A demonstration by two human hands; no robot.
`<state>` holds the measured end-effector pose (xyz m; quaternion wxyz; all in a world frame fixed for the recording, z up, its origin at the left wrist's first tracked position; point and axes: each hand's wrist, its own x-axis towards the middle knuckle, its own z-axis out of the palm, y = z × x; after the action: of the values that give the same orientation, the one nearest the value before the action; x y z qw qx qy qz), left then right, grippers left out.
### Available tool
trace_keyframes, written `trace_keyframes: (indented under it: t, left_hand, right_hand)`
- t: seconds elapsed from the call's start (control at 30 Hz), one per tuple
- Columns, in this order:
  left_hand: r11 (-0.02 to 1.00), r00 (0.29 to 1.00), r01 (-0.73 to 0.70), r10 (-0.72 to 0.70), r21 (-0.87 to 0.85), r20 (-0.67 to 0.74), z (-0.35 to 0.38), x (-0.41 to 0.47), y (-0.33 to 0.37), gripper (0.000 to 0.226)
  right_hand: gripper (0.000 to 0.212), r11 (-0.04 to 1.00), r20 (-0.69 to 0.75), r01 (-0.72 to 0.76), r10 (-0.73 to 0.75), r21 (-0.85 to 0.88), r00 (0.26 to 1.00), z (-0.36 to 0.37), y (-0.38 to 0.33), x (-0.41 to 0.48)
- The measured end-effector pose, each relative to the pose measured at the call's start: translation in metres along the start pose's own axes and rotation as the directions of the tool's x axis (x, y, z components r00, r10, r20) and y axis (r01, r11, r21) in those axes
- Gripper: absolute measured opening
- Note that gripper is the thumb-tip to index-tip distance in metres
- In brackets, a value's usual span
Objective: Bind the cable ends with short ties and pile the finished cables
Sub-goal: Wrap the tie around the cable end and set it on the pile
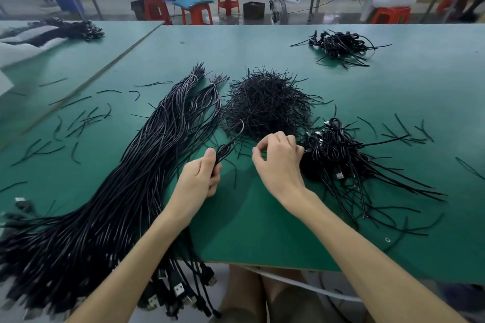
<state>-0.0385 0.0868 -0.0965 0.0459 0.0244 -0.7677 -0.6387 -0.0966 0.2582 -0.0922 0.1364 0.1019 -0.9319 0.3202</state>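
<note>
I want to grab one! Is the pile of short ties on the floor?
No, the pile of short ties lies on the green table.

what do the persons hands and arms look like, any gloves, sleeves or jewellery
Both are uncovered. The left hand and the right hand wear no gloves, and no rings show. The forearms run bare to the bottom edge of the picture, with no sleeve, watch or wristband in view.

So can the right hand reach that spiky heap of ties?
Probably yes: the right hand is at the near edge of the heap of ties, nothing between, while the left hand grips the folded cable.
</note>
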Motion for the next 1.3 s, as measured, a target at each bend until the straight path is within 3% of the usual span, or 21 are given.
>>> trace_keyframes:
  t: [0.13, 0.4, 0.5, 0.57, 0.63, 0.83, 1.07, 1.3]
  left_hand:
    - [1.000, 1.000, 0.010, -0.010, 0.002, -0.006, -0.001, -0.001, 0.000, 0.049]
    - [1.000, 1.000, 0.012, -0.012, 0.016, -0.025, 0.000, -0.001, 0.000, 0.048]
    - [1.000, 1.000, 0.007, -0.006, 0.023, -0.028, 0.001, -0.001, 0.000, 0.047]
    - [1.000, 0.999, 0.002, -0.001, 0.024, -0.034, 0.002, -0.001, 0.001, 0.047]
    - [1.000, 0.999, -0.010, 0.011, 0.025, -0.047, 0.002, -0.001, 0.000, 0.047]
    - [0.999, 0.998, -0.034, 0.035, 0.028, -0.059, 0.003, -0.001, -0.002, 0.052]
    - [0.993, 0.996, -0.087, 0.086, 0.076, 0.015, 0.010, -0.004, -0.001, 0.049]
    - [0.995, 0.997, -0.076, 0.075, 0.060, 0.021, 0.008, -0.005, -0.001, 0.051]
  right_hand:
    - [0.008, 0.998, 0.013, -0.036, 0.036, 0.056, 0.999, -0.003, -0.001, -0.004]
    - [0.018, 0.998, 0.014, -0.064, 0.064, -0.020, 0.998, -0.014, 0.002, -0.004]
    - [0.018, 0.963, 0.004, -0.180, 0.183, 0.203, 0.983, -0.022, 0.000, -0.007]
    - [0.021, 0.874, 0.059, -0.266, 0.266, 0.407, 0.962, -0.026, -0.001, -0.011]
    - [0.023, 0.825, 0.095, -0.288, 0.278, 0.487, 0.956, -0.027, -0.002, -0.016]
    - [0.024, 0.732, 0.133, -0.282, 0.257, 0.620, 0.957, -0.023, -0.012, -0.026]
    - [0.025, 0.621, 0.349, -0.415, 0.234, 0.665, 0.908, 0.001, -0.030, -0.042]
    - [0.026, 0.626, 0.339, -0.371, 0.176, 0.686, 0.924, 0.006, -0.027, -0.053]
